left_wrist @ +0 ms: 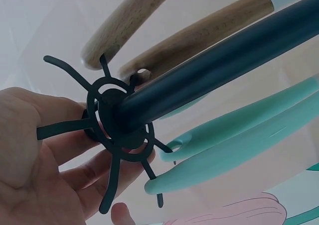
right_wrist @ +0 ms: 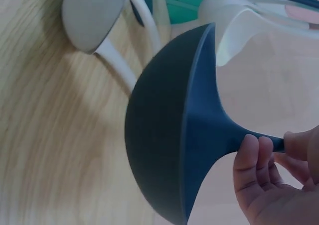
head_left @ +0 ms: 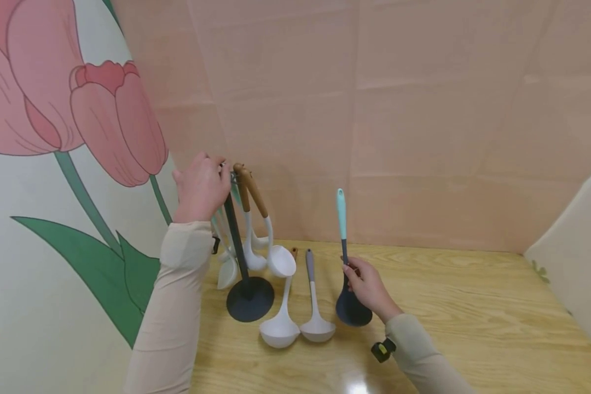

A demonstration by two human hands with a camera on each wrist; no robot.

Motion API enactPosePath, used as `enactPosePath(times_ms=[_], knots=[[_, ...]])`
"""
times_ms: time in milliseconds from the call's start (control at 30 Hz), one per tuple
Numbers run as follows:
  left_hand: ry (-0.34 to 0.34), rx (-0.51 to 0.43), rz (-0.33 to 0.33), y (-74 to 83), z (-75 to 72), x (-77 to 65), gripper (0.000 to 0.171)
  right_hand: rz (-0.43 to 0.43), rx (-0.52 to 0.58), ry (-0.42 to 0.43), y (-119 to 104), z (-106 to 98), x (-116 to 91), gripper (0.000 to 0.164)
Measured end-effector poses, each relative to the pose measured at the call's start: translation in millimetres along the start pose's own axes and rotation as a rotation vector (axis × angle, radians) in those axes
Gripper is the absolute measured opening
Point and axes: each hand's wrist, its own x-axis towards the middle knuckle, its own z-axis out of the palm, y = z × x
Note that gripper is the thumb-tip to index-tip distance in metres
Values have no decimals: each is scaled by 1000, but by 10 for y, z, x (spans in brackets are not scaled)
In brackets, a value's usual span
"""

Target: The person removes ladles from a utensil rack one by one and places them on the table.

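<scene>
My left hand [head_left: 204, 189] grips the top of a dark utensil stand [head_left: 249, 301], its fingers behind the ring of hooks [left_wrist: 114, 182]. Two brown wooden-handled ladles [head_left: 282, 261] hang from it, along with mint-handled utensils [left_wrist: 239, 143]. Low on its neck, my right hand [head_left: 369, 284] pinches a dark blue ladle [head_left: 342, 216] with a mint handle. That ladle is upright, handle end up, and its bowl [right_wrist: 159, 120] is close over the table in the right wrist view. Several hooks have nothing on them, including those nearest my left palm.
On the wooden table [head_left: 463, 312], two more ladles lie between the stand and my right hand: a white one [head_left: 279, 332] and a grey-handled one [head_left: 317, 329]. A pinkish cloth backdrop [head_left: 423, 137] rises behind, and a tulip-printed panel [head_left: 113, 126] borders the left.
</scene>
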Motion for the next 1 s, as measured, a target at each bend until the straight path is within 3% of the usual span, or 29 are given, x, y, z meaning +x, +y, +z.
enactPosePath(times_ms=[300, 633, 1000], knots=[[-7, 2, -3, 8, -19, 8, 39, 148, -17, -92, 226, 49, 32, 33], [-27, 22, -9, 51, -35, 33, 40, 194, 19, -126, 352, 61, 36, 28], [-4, 38, 5, 16, -28, 15, 38, 247, 40, -215, 447, 139, 45, 24]])
